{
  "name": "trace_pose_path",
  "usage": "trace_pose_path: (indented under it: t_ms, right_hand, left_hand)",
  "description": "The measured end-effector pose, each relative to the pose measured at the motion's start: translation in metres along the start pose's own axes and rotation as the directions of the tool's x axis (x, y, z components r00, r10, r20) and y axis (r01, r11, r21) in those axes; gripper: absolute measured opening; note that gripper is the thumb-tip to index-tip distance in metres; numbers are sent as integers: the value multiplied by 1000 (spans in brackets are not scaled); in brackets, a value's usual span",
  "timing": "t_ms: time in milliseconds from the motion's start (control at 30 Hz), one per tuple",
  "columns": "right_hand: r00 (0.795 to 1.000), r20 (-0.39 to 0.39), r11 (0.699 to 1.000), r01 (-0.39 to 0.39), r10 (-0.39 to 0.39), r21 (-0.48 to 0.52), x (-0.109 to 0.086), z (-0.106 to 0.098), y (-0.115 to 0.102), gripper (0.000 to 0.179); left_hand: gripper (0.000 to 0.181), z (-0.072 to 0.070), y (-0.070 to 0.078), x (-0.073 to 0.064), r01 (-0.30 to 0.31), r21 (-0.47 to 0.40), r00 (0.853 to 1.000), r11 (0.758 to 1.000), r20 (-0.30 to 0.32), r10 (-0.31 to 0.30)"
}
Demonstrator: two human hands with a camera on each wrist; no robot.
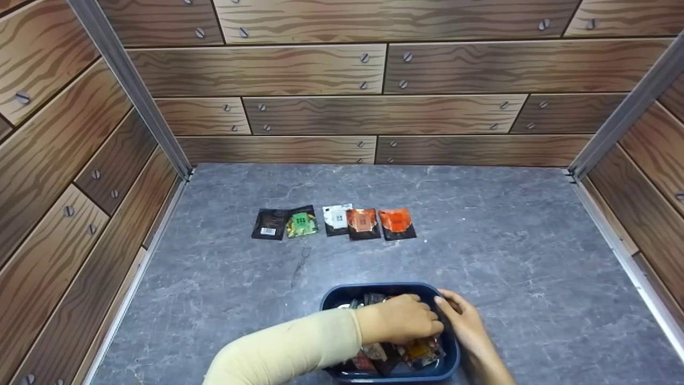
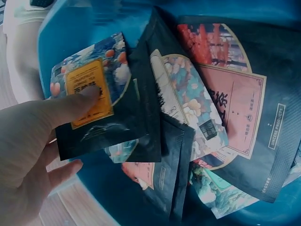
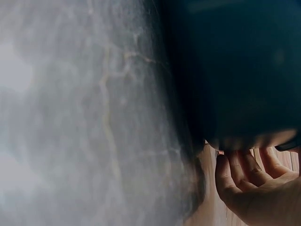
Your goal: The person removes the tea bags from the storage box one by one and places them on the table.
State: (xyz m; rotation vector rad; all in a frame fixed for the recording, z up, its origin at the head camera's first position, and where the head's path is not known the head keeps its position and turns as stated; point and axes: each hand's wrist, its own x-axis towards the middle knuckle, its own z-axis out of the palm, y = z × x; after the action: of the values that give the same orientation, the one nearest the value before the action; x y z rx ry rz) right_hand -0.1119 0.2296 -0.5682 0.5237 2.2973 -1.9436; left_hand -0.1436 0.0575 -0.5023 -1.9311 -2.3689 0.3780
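Observation:
My left hand [image 1: 401,319] reaches into a dark blue plastic bin [image 1: 453,355] at the front of the table. Seen from the left wrist, its thumb [image 2: 77,104] lies over a small black sachet with an orange label [image 2: 89,89], and the fingers are behind it, pinching it. Several more sachets lie jumbled in the bin, among them a black one with a pink label [image 2: 240,108] and one with a floral print [image 2: 188,89]. My right hand [image 1: 470,326] holds the bin at its right side, thumb at the rim, fingertips [image 3: 223,167] against the outer wall.
Beyond the bin a row of sachets lies on the grey marbled table [image 1: 513,251]: a black one with a barcode [image 1: 267,222], a green one [image 1: 302,222], a white one [image 1: 334,218], a copper one [image 1: 364,223] and an orange one [image 1: 397,222]. Wood-patterned walls [image 1: 320,69] surround the table.

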Motion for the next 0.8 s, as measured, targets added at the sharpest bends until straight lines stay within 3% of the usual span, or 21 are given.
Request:
trace_pose_path:
  t_ms: [267,433,600,800]
  right_hand:
    - [999,-3,999,38,-38,-19,0,0,1,39]
    - [1000,2,1000,31,-31,-3,0,1,1,40]
    - [999,-5,998,53,-54,-20,0,1,2,38]
    - [997,-13,997,69,-70,-36,-1,1,1,39]
  left_hand:
    - [15,-9,-8,-22,22,-106,998,994,-64,-29]
    - [15,-18,-23,-40,60,-239,991,969,-104,-87]
    - [21,-24,-43,-63,125,-439,972,890,-127,-199]
    - [17,-18,-65,-95,218,-563,927,798,-136,-349]
